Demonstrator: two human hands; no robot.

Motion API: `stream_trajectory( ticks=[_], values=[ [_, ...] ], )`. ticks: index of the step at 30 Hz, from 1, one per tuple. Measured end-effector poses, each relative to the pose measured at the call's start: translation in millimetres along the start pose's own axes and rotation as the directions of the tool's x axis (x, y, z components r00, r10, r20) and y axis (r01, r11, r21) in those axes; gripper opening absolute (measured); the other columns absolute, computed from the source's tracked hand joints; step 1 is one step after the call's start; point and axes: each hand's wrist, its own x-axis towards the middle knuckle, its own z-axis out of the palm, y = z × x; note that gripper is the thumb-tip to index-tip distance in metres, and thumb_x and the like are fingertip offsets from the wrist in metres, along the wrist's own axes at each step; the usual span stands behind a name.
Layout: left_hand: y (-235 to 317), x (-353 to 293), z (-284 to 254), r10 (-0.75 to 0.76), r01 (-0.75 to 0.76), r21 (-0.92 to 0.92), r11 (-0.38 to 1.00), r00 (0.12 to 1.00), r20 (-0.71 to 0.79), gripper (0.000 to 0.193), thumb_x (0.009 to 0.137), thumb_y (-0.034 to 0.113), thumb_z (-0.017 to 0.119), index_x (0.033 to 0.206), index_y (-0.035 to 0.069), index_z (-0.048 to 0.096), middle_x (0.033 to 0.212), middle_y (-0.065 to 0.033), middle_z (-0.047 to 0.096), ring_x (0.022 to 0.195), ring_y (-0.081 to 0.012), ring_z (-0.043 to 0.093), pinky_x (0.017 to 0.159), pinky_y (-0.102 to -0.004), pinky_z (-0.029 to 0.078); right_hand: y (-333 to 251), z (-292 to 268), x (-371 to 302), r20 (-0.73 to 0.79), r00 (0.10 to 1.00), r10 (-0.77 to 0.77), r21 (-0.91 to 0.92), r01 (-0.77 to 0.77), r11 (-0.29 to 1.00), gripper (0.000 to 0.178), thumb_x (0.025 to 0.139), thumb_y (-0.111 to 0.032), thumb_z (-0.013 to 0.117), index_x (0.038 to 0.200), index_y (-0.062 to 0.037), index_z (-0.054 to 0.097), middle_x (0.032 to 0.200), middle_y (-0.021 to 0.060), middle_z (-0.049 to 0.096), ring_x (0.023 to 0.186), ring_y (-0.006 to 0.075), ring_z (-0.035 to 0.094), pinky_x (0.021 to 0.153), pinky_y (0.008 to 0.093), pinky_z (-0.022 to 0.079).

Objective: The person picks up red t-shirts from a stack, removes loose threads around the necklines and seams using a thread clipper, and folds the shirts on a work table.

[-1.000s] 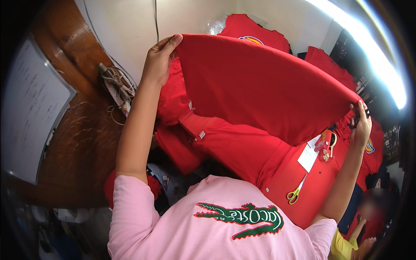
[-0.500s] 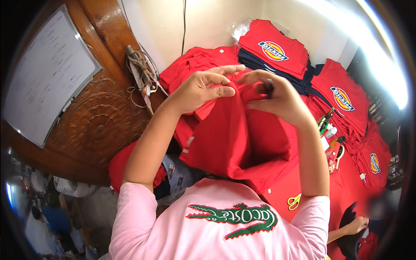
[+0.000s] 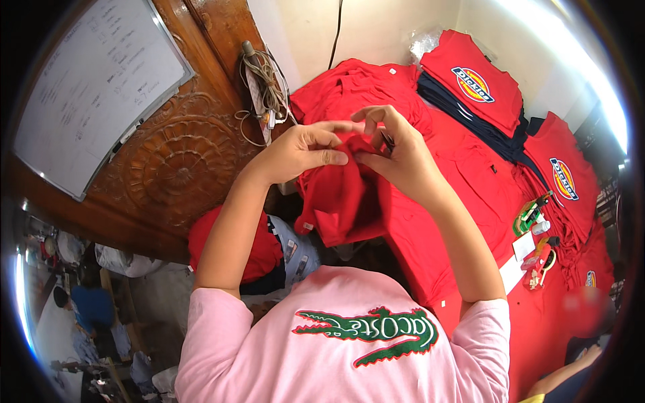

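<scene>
My left hand [image 3: 295,156] pinches a red garment [image 3: 332,205] between thumb and fingers, and the cloth hangs down in folds in front of my chest. Close beside it, my right hand [image 3: 406,161] is bent over the same cloth, its thumb at the upper edge. A small dark object [image 3: 388,142] shows among the right fingers; its kind cannot be made out. Part of the gripped edge is hidden by my fingers.
Red shirts [image 3: 376,87] cover the table, with folded printed ones [image 3: 470,74] at the back right. A tape roll [image 3: 549,258] and small bottle [image 3: 541,227] lie right. Another person's hand [image 3: 588,356] shows lower right. A red bundle [image 3: 235,245] sits left, near a carved wooden panel [image 3: 185,161].
The view has swung, so the surroundings appear farther right. The garment hangs narrower and more bunched. My right hand's fingers have bent. The other person's hand has shifted toward the lower right edge.
</scene>
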Motion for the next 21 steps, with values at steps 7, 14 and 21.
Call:
stream_trajectory(
  ticks=[7, 14, 21],
  values=[
    [-42, -34, -78, -0.233, 0.239, 0.019, 0.971, 0.96, -0.155, 0.022, 0.097, 0.02, 0.074, 0.102, -0.001, 0.075, 0.092, 0.0041, 0.071, 0.088, -0.0051, 0.061, 0.083, -0.0243, 0.049, 10, 74, 10, 0.159, 0.974, -0.163, -0.302, 0.205, 0.931, 0.029, 0.084, -0.022, 0.081, 0.108, -0.0123, 0.069, 0.083, 0.0088, 0.067, 0.069, 0.0281, 0.067, 0.057, 0.0391, 0.054],
    [-99, -89, -152, -0.47, 0.473, -0.013, 0.881, 0.873, -0.13, 0.022, 0.098, 0.023, 0.072, 0.102, 0.001, 0.078, 0.093, 0.0036, 0.073, 0.088, -0.0045, 0.061, 0.085, -0.0245, 0.049, 80, 139, -44, 0.632, 0.694, 0.344, -0.529, 0.063, 0.846, 0.037, 0.083, -0.04, 0.076, 0.107, -0.0118, 0.073, 0.074, 0.0129, 0.069, 0.07, 0.0342, 0.071, 0.064, 0.0464, 0.056],
    [-184, -146, -202, -0.706, 0.706, -0.024, 0.707, 0.708, 0.011, 0.025, 0.096, 0.028, 0.074, 0.097, 0.003, 0.076, 0.082, 0.0044, 0.069, 0.073, -0.0049, 0.056, 0.07, -0.0238, 0.044, 106, 165, -78, 0.601, 0.737, 0.31, -0.215, -0.225, 0.95, 0.02, 0.086, -0.025, 0.073, 0.097, -0.009, 0.075, 0.089, 0.012, 0.073, 0.084, 0.0337, 0.072, 0.074, 0.0465, 0.057]
  ],
)
